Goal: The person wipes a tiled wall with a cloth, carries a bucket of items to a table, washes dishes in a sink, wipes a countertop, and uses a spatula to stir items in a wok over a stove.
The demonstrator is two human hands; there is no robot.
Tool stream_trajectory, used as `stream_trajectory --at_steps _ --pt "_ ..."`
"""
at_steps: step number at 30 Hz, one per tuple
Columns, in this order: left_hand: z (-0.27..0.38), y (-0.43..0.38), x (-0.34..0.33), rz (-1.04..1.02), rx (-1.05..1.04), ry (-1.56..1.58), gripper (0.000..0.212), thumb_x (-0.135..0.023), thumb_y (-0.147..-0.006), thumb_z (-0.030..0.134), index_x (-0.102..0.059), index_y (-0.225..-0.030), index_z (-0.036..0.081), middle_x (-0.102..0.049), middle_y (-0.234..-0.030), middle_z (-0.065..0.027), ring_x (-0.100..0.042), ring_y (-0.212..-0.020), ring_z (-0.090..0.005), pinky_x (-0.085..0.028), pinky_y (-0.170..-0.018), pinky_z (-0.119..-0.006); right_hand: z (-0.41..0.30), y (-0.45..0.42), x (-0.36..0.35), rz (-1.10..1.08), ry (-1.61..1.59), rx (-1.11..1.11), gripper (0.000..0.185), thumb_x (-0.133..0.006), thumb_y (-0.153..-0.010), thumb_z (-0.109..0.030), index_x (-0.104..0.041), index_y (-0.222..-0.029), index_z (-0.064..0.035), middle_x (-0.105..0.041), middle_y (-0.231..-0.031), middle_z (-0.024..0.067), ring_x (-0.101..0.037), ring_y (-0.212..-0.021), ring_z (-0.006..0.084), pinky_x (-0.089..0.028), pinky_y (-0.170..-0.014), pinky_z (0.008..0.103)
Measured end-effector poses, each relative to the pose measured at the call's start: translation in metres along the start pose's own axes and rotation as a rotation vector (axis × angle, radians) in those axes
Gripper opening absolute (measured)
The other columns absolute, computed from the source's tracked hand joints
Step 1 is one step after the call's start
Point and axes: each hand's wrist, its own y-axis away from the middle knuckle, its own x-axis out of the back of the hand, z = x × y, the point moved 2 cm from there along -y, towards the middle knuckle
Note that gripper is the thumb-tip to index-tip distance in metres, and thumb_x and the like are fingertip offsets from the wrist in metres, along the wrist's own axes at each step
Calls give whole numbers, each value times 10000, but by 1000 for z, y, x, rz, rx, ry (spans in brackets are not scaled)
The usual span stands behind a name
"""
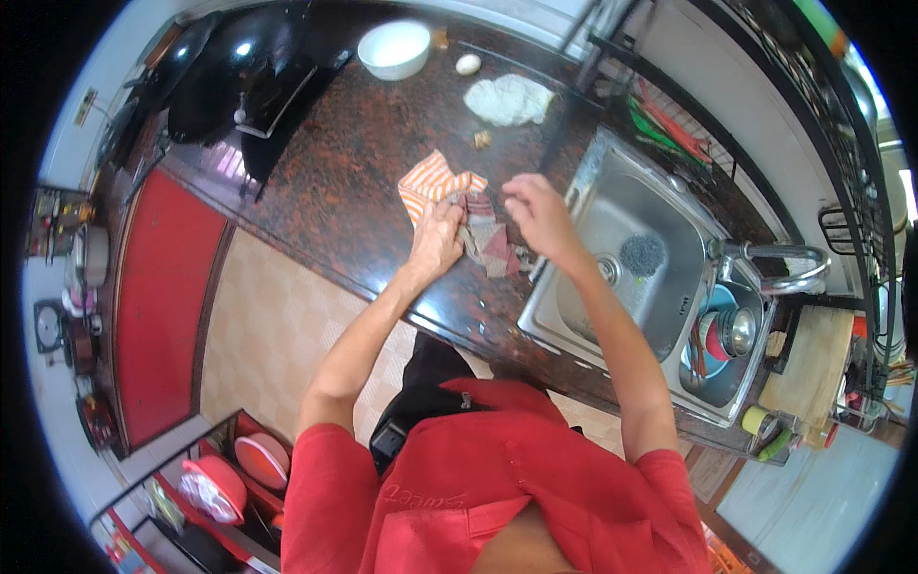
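On the dark speckled countertop (344, 165), my left hand (439, 240) presses down on a crumpled cloth. An orange-and-white striped cloth (432, 183) lies under and beyond its fingers. A grey and dull-pink patterned cloth (495, 240) spreads to its right; I cannot tell whether the two are joined. My right hand (538, 212) is raised just right of the cloths, near the sink's edge, with its fingers bent and nothing visible in it. Farther back are a white bowl (394, 50), an egg (468, 64), a crumpled white cloth or bag (509, 99) and a small yellowish-brown piece (483, 139).
To the right, a steel sink (609, 194) holds a scouring pad (642, 255); its smaller basin has a blue bowl (724, 298) with dishes. A faucet (782, 269) and wooden cutting board (807, 366) stand beyond. A black wok (237, 79) is at the far left.
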Motion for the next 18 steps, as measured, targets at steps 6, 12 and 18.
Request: stream_trajectory --at_steps 6,12,18 --pt "-39 -17 12 -295 -96 358 308 -583 -585 -42 -515 -874 38 -514 -897 -142 -458 -892 -320 -385 -782 -389 84 -126 -31 149 413 -103 321 -577 -769 -148 -577 -1083 -81 -488 -1123 199 -476 -1011 404 -403 -868 449" --pt "-52 -18 24 -418 -81 483 399 -723 -612 92 -521 -951 38 -501 -952 -136 -439 -930 -310 -367 -820 -374 106 -174 -61 -4 662 -429 437 -604 -785 -309 -524 -1208 -236 -427 -1228 182 -419 -1061 405 -366 -906 456" --pt "-56 -19 34 -405 -142 560 449 -741 -614 108 -501 -988 43 -486 -949 -129 -422 -929 -322 -362 -806 -380 141 -196 -38 138 855 -427 335 -603 -802 -288 -589 -1119 -179 -521 -1034 199 -477 -970 391 -401 -838 457"
